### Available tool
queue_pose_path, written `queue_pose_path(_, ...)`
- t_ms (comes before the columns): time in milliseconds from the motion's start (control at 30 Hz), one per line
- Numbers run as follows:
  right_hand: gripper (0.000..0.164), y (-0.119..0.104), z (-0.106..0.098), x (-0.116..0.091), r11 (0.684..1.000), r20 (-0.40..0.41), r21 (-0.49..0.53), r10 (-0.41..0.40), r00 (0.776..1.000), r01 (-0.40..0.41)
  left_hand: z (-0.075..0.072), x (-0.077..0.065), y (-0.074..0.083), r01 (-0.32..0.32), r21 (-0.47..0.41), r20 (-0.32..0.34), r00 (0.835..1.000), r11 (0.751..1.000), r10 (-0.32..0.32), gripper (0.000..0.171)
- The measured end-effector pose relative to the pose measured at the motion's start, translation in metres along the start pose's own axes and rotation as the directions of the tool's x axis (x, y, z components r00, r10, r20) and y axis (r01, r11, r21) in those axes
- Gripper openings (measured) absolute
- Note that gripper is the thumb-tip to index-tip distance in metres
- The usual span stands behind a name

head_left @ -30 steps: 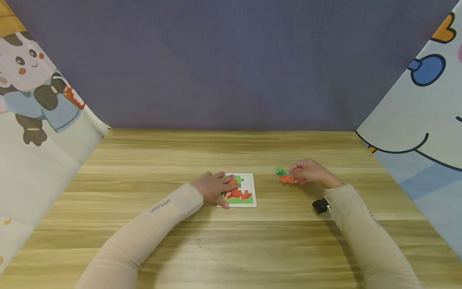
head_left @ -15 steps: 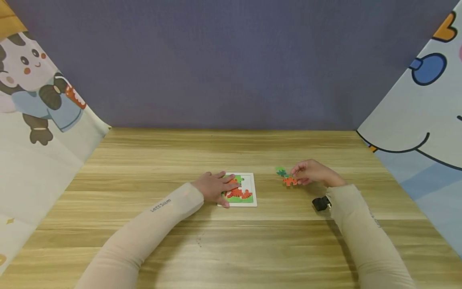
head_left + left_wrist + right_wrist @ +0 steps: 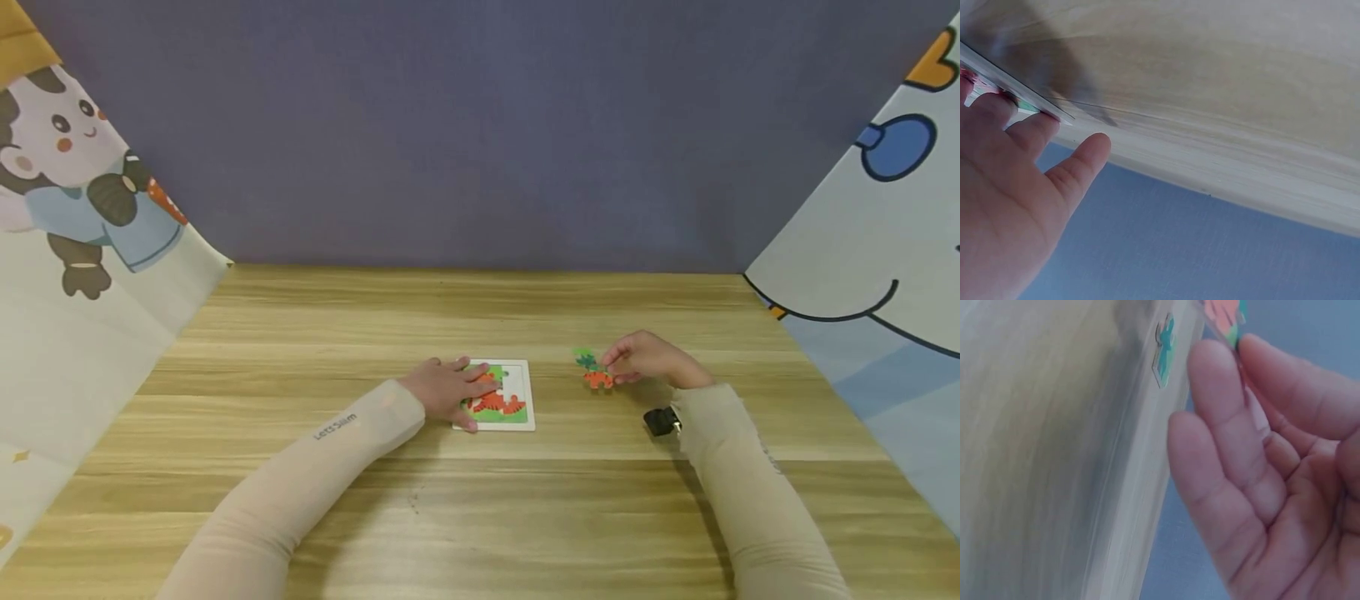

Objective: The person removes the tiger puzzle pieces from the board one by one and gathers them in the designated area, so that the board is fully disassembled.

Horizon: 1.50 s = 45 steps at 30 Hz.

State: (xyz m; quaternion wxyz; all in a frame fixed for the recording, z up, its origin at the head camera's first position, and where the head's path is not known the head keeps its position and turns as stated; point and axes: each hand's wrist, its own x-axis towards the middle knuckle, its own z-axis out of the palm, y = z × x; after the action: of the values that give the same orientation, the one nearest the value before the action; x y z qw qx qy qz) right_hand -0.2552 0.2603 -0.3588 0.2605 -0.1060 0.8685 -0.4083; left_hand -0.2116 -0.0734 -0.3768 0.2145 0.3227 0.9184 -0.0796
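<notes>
A small jigsaw puzzle [image 3: 512, 415] with a white frame lies near the middle of the table; its picture is orange and green, and a white patch shows at its upper right. My left hand [image 3: 447, 390] rests on the puzzle's left side with its fingers spread. To the right, my right hand [image 3: 647, 358] pinches an orange puzzle piece [image 3: 597, 380] between thumb and fingertips, held above the table. In the right wrist view that piece [image 3: 1222, 314] is cut off at the top. A green puzzle piece [image 3: 583, 357] lies on the table just beyond it.
The wooden table [image 3: 480, 517] meets a plain purple-grey wall [image 3: 480, 133] at the back. Printed cartoon panels stand left [image 3: 90, 183] and right [image 3: 862, 250]. A black camera [image 3: 660, 422] sits at my right wrist.
My right hand turns and shifts the orange piece slightly, and the piece drops a little nearer me, apart from the green one. The left hand stays on the puzzle.
</notes>
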Motion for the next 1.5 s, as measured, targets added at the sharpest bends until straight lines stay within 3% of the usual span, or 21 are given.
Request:
queue_pose_path(567,0.018,-0.001,0.004,0.011,0.997,0.024,-0.076,0.028,0.999,-0.026,0.0,0.003,0.0,0.006,0.037,0.011,1.0,0.999,-0.007,0.081)
queue_pose_path(1300,0.017,-0.003,0.009,0.017,0.985,0.051,-0.156,0.086,0.995,-0.077,0.001,0.002,0.0,0.011,0.008,0.011,1.0,1.0,-0.011,0.081)
queue_pose_path(1500,0.011,-0.01,0.012,0.016,0.981,0.022,-0.175,0.093,0.995,-0.088,0.0,0.001,0.001,0.017,-0.001,0.015,1.0,1.0,-0.017,0.081)
